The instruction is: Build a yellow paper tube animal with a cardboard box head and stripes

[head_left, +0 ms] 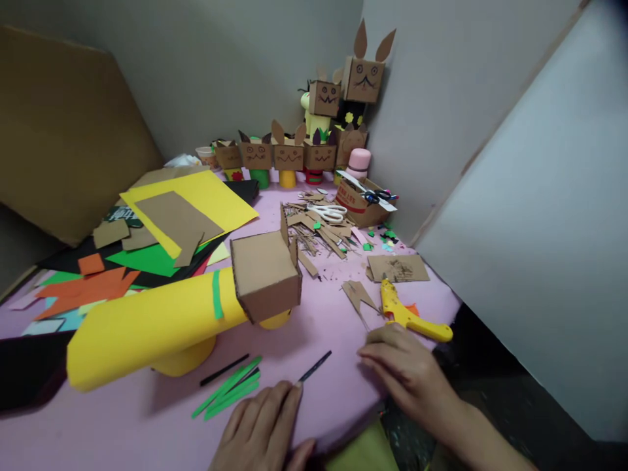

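Observation:
My left hand (265, 425) lies low on the table, fingers stretched out, its index fingertip touching the near end of a thin black paper strip (316, 366). My right hand (407, 366) is held to the right of that strip, thumb and fingers pinched together; what is between them, if anything, is too small to make out. Beyond it rests a yellow glue gun (409, 314), its nozzle by a glue-stained cardboard piece (398, 269). Left of my hands are green paper strips (233, 389) and a yellow paper tube body (152, 320) with a cardboard box head (267, 271) and one green band.
Coloured paper and cardboard sheets (230, 203) pile up at left. White scissors (328, 212) lie on cardboard scraps (314, 235). A cardboard box (360, 206) holds pens and scissors. Several cardboard animal figures (288, 157) line the back wall. The table edge runs close by my right arm.

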### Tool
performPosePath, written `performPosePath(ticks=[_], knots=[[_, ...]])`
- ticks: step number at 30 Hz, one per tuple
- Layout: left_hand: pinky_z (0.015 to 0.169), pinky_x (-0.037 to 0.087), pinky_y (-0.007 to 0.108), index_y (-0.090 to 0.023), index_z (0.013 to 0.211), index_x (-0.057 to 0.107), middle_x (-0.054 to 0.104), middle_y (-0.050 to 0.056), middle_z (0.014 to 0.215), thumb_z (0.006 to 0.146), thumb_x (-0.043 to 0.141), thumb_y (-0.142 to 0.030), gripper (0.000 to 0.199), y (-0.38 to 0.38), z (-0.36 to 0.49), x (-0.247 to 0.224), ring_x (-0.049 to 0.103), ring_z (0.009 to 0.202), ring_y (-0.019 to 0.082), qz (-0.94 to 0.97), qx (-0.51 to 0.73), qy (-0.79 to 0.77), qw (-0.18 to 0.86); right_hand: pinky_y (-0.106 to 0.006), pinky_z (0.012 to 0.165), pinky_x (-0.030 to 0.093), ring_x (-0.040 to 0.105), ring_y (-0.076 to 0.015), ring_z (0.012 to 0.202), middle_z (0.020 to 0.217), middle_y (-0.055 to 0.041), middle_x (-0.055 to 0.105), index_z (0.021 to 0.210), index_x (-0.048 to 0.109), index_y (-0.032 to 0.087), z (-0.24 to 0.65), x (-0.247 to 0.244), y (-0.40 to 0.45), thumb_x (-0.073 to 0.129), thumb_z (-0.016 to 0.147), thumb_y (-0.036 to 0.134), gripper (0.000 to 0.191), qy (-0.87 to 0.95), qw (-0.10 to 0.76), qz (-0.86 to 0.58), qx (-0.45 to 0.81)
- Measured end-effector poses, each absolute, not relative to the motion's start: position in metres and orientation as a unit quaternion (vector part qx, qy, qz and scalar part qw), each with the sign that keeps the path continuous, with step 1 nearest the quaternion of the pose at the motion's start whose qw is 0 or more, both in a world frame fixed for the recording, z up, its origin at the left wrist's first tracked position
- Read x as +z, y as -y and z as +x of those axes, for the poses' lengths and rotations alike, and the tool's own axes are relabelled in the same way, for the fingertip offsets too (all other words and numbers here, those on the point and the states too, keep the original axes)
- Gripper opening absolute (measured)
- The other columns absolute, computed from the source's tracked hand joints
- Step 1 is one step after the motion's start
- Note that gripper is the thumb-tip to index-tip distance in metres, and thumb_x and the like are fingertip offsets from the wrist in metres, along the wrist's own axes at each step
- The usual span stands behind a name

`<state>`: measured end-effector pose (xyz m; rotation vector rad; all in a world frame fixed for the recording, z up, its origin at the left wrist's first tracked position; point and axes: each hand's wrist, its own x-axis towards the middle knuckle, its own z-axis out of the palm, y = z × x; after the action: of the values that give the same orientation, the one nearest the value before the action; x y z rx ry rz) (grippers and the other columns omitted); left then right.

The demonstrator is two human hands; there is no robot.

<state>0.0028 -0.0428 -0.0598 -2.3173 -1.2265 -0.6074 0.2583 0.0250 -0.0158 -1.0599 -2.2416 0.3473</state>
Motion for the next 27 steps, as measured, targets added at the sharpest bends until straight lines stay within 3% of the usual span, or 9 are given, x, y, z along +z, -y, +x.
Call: performPosePath(ticks=[10,22,27], knots=[[0.08,0.043,0.033,-0.015,0.105,0.064,0.072,0.007,0.096,0.094,0.039,-0.041,0.039,0.042,0.003,-0.06,0.063,0.085,0.02,-0.834,-0.228,0.448,0.228,-0.031,0.071,0.047,0.059,-0.0199,0.08,0.082,-0.0047,0.064,0.084,0.065,0.019,0.216,-0.025,-0.054,0.053,0.087,0.009,0.016,0.85,0.19,-0.433,0.232],[0.082,0.044,0.033,-0.016,0.112,0.062,0.071,0.005,0.103,0.089,0.049,-0.044,0.038,0.045,0.003,-0.068,0.063,0.089,0.02,-0.833,-0.231,0.469,0.18,-0.033,0.069,0.042,0.055,-0.0197,0.075,0.077,-0.0042,0.061,0.075,0.059,0.018,0.214,-0.025,-0.058,0.052,0.085,0.01,0.015,0.869,0.148,-0.415,0.226],[0.084,0.048,0.03,-0.014,0.113,0.058,0.068,0.01,0.108,0.093,0.044,-0.038,0.034,0.051,0.001,-0.064,0.062,0.095,0.02,-0.827,-0.282,0.468,0.136,-0.032,0.068,0.042,0.055,-0.0195,0.073,0.075,-0.0037,0.061,0.074,0.057,0.019,0.217,-0.019,-0.054,0.05,0.086,0.013,0.016,0.852,0.171,-0.421,0.261]])
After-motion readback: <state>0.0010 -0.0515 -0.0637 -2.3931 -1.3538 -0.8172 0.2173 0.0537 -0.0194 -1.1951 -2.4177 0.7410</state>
